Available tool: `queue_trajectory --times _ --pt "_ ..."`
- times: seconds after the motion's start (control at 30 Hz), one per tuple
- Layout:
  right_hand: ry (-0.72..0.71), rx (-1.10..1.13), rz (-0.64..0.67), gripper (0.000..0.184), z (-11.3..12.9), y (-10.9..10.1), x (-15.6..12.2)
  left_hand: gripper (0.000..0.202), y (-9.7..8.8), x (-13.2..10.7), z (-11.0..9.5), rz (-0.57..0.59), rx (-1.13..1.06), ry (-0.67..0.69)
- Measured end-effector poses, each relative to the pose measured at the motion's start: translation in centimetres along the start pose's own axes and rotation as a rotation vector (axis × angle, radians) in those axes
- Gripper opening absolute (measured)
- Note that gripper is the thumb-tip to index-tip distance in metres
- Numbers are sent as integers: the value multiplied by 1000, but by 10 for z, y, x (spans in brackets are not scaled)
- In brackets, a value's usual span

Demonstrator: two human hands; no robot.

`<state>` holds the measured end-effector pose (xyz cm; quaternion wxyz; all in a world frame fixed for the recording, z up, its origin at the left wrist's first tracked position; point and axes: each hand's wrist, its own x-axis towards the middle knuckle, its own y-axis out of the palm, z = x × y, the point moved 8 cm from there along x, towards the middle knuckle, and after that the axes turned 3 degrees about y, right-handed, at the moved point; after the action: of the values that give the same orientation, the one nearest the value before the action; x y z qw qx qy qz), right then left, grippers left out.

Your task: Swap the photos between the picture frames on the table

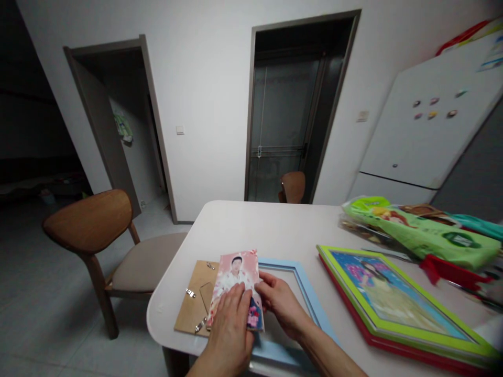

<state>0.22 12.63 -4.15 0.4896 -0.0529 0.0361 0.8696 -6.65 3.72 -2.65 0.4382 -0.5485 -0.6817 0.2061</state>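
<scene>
Since the left hand (230, 320) pressed open and flat on the portrait photo (236, 272) lying across the wooden backing board (192, 309) while the right hand (281, 306) pinched its edge, uneven pressure could have creased the print or slid it off the board.

Readable text: none, nothing in view can be made out.
Green plastic package (422, 235): dark green oval label with pale lettering on it, too blurred to read.
Framed picture (393, 298): pink lettering on the blue upper left of the print, too small to read.
Refrigerator sticker (491, 64): blue and white marks, near the top right corner of the door, blurred.
Photo print (236, 267): nothing legible.
</scene>
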Motion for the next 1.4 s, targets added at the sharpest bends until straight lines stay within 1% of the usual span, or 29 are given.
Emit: queue_trajectory --times 0.07,0.13,0.17,0.2,0.23,0.27,0.33,0.37,0.4,0.47,0.53,0.6,0.67,0.77,0.83,0.9,1.0,1.07,1.13,1.2,1.27,1.33,1.4 --pt "-59 116 -8 44 18 -2 -7 49 -17 11 -5 -149 -107 4" --pt "-52 140 -92 50 22 -12 -13 41 -35 17 -6 -337 -286 -55" --pt "-12 131 -144 52 17 -19 -15 38 -39 19 -5 -414 -403 -110" --pt "38 131 -182 53 10 -24 -18 36 -38 19 -2 -462 -534 -177" --pt "78 151 -193 53 3 -29 -19 36 -32 19 0 -475 -675 -243" --pt "96 191 -182 53 -4 -32 -20 37 -22 19 0 -460 -816 -298" --pt "63 275 -145 51 -9 -40 -21 41 0 19 -1 -387 -1028 -362" --pt "36 292 -138 50 -10 -48 -21 44 8 18 -1 -358 -1075 -375" --pt "23 283 -145 51 -11 -57 -21 47 13 17 0 -335 -1077 -385" --pt "54 204 -180 52 -15 -79 -21 52 19 13 7 -276 -955 -404" --pt "96 70 -213 52 -20 -99 -19 52 21 10 12 -179 -724 -400" --pt "100 -92 -261 50 -22 -114 -15 50 25 7 11 -65 -494 -339" --pt "81 -258 -301 46 -22 -119 -11 50 30 3 6 26 -338 -251" --pt "20 -516 -348 43 -15 -114 -6 53 38 -1 -4 123 -198 -152" --pt "-59 -725 -380 39 -6 -107 -6 53 42 -3 -8 177 -115 -111" --pt "-115 -947 -398 34 1 -100 -7 51 43 -2 -13 228 -37 -83" --pt "-118 -1243 -438 29 0 -97 -11 47 43 2 -19 265 46 -82" --pt "-131 -1362 -498 29 0 -99 -14 47 41 2 -21 276 70 -87" --pt "-165 -1398 -548 36 0 -100 -16 49 36 -2 -19 298 72 -71" --pt "-202 -1374 -556 44 1 -97 -18 55 25 -10 -8 322 81 -64" --pt "-272 -1302 -498 44 4 -81 -20 64 8 -22 15 318 126 -113" --pt "-351 -1197 -359 40 8 -48 -25 72 -15 -34 43 286 202 -225" --pt "-408 -1096 -172 38 9 -2 -31 76 -33 -45 67 262 268 -329"
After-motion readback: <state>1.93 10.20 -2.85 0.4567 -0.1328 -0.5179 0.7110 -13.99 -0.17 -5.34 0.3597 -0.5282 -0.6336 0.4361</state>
